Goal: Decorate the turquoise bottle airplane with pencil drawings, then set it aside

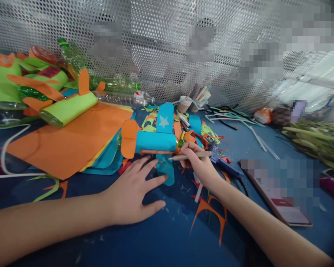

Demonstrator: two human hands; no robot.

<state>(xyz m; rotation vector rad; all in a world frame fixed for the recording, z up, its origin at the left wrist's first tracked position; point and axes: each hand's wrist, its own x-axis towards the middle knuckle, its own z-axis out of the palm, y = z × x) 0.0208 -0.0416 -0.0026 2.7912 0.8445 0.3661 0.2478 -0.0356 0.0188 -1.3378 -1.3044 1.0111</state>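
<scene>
A craft plane (155, 141) with a blue paper body, orange tail and a blue wing bearing a white star lies on the blue table (161, 241). My left hand (133, 191) lies flat with fingers spread just in front of it, fingertips touching its lower blue wing. My right hand (198, 159) is closed round a wooden pencil (189, 157) held level, its tip pointing left at the plane's body, near the nose.
Orange, yellow and blue paper sheets (69, 142) lie at left, with green and orange bottle planes (64, 107) and plastic bottles (119, 87) behind. Paper scraps (208, 211), paper cups (189, 104), a stack of green stems (317, 141) and a perforated metal wall (161, 48) surround the work.
</scene>
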